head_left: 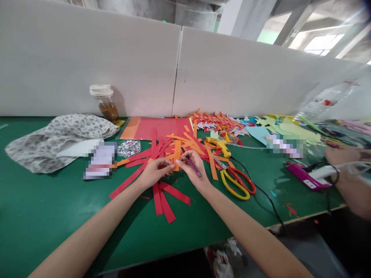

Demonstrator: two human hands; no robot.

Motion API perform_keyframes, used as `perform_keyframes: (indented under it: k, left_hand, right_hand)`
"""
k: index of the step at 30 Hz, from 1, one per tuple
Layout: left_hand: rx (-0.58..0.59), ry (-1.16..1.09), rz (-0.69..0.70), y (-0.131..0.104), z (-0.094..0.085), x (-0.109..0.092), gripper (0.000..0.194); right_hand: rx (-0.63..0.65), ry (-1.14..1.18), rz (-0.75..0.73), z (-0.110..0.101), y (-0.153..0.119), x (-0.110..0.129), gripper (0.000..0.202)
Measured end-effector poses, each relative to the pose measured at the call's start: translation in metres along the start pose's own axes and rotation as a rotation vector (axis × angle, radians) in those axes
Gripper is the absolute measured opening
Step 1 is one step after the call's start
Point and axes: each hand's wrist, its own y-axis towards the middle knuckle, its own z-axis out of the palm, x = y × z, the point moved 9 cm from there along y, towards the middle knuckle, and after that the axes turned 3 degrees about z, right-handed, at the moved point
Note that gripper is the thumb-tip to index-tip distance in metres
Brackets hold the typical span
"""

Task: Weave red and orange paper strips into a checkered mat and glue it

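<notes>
At the near side of the strip heap (164, 148), the left hand (156, 170) and right hand (200, 164) have their grip closed on one orange strip (177, 150), the right also retaining a slim purple tool (194, 167), with scissors (223, 179) lying right of the heap.
</notes>
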Motion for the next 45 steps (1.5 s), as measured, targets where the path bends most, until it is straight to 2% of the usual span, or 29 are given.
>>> perform_keyframes:
  k: [10, 22, 29, 38, 45]
  left_hand:
    - [-0.012, -0.071, -0.005, 0.003, -0.0012, 0.0075, 0.031]
    - [-0.03, -0.042, 0.014, 0.002, -0.0024, 0.0059, 0.028]
    - [-0.04, -0.079, -0.005, 0.0023, -0.0037, 0.0079, 0.03]
    - [0.0, 0.019, 0.025, 0.0, 0.0005, -0.0008, 0.026]
    - [-0.002, 0.019, 0.024, -0.0001, 0.0002, 0.0008, 0.024]
  right_hand:
    - [0.049, -0.048, 0.015, 0.0031, -0.0006, -0.0064, 0.025]
    - [0.015, -0.022, 0.001, 0.0021, -0.0005, -0.0047, 0.025]
    - [-0.046, 0.013, 0.003, -0.0062, 0.0013, -0.0022, 0.024]
    - [0.006, -0.068, 0.01, -0.0009, 0.0004, -0.0051, 0.024]
    - [0.025, -0.103, -0.004, 0.0006, 0.0, -0.0026, 0.023]
